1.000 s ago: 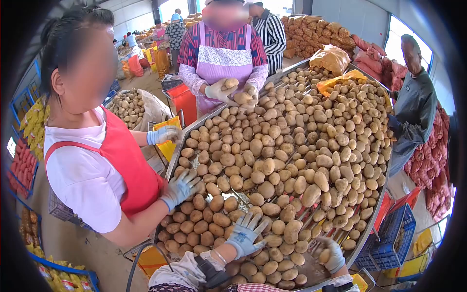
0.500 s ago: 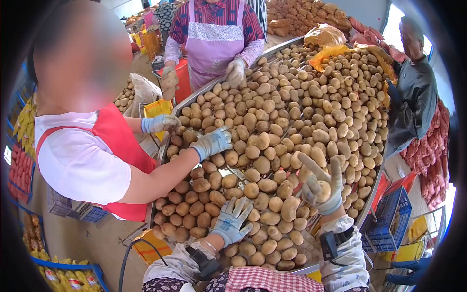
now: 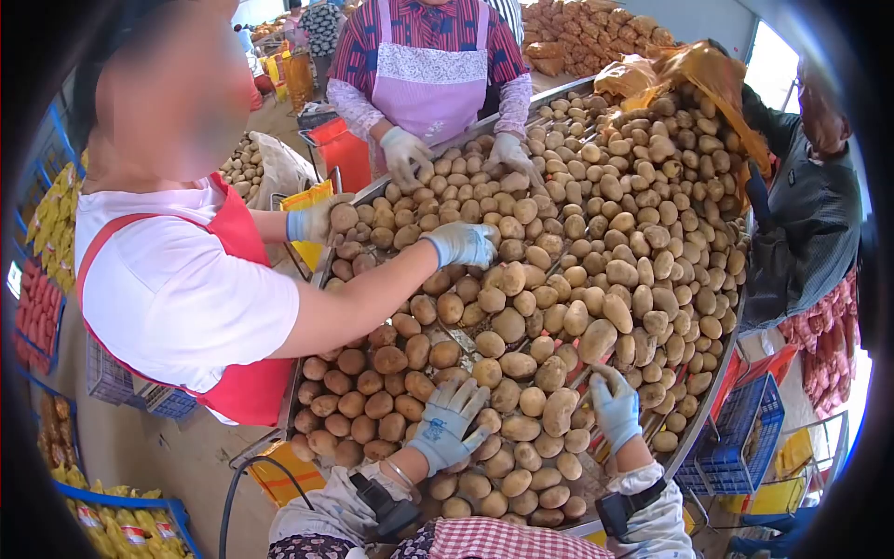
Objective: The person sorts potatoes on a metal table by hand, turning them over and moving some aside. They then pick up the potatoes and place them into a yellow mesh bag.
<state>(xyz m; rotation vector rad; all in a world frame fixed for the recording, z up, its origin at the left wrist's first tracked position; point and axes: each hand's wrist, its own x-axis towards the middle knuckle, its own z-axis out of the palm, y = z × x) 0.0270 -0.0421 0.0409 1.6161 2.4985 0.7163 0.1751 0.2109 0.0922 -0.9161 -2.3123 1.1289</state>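
Potatoes cover the sorting table in front of me, many of them dusty brown. In a pale blue and grey work glove, my left hand lies flat on the near potatoes, fingers spread and holding none. My right hand, gloved alike, is at the near right beside a long knobbly potato. Its fingers are stretched out, and I see no potato in it. Darker, rounder potatoes are grouped left of my left hand. Dark devices are strapped to both my wrists.
At the left, a co-worker in a red apron reaches over the potatoes. Another in a purple apron works at the far side. A person at right handles an orange mesh sack. Blue crates stand below the right edge.
My right hand has lowered, and the potato it held has left it. My left hand stays about in place. The left co-worker's arm reaches farther, and the orange sack is lifted higher.
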